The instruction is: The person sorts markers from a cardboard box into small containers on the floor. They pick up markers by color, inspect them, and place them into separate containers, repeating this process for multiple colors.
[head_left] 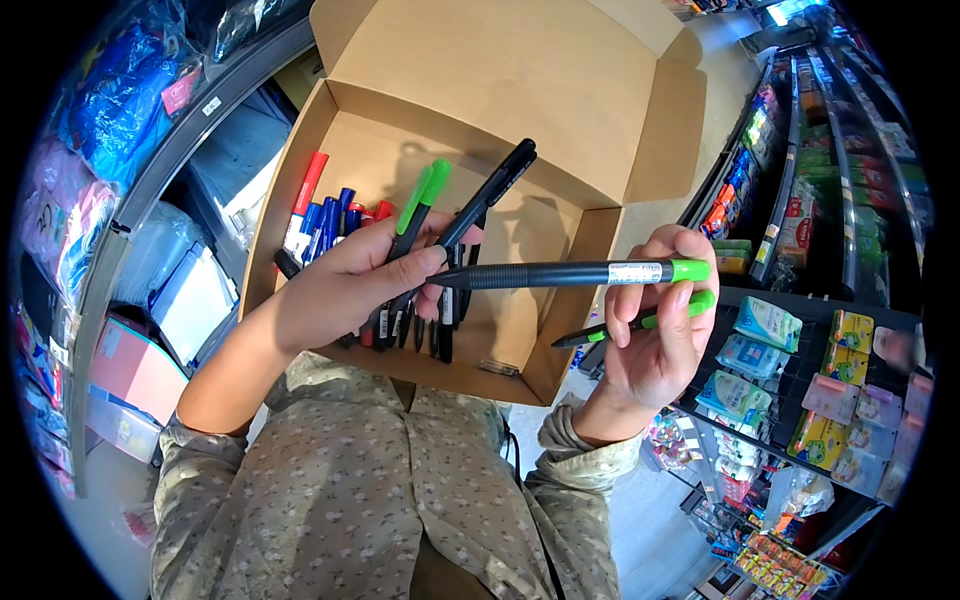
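My left hand (367,277) is closed on a black pen (491,187) with a clip and a black pen with a green top (424,195), both slanting up over the box. Between the fingers of my right hand (664,322) are a black pen with a green end and a label (555,274), its tip at my left thumb, and a smaller black-and-green pen (637,322) below it. Under my hands lies an open cardboard box (517,382). Inside it are a red marker (310,184), several blue markers (328,225) and several black pens (448,322), partly hidden by my left hand.
The box lid (510,90) stands raised at the far side. At the left a shelf (142,172) holds plastic-wrapped goods and clear bins. Shelves of packaged goods (795,187) run along the right, with hanging packets (765,326) nearer me. A small clear packet (499,367) lies in the box's near corner.
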The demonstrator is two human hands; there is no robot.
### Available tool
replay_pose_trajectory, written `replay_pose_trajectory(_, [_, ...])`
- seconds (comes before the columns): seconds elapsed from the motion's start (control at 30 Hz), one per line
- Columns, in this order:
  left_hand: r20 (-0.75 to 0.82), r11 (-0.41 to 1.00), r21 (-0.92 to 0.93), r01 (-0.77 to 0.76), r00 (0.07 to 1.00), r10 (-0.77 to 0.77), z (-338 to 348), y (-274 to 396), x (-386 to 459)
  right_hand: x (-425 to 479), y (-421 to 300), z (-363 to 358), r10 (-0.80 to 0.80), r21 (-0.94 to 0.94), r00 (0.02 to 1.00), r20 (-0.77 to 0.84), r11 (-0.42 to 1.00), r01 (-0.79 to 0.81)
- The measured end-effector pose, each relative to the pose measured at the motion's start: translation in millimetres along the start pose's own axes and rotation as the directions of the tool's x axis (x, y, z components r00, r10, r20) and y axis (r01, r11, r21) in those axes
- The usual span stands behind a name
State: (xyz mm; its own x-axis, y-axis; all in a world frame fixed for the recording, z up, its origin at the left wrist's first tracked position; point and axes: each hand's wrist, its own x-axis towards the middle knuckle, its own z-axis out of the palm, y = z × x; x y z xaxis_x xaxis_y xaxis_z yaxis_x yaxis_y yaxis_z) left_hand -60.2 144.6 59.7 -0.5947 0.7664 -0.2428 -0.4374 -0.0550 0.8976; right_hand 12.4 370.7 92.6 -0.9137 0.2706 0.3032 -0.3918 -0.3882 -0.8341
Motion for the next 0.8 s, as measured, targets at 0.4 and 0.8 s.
replay_pose_trajectory(0.4, [0.029,0.995,-0.104,0.003,1.0,0.0,6,3,2,-5,0,2,0.009,-0.092,0.997,0.078,0.996,-0.002])
replay_pose_trajectory(0.8, [0.099,0.993,0.118,-0.007,0.995,-0.005,10,2,6,-3,5,14,0.348,-0.167,0.935,0.068,0.928,-0.333])
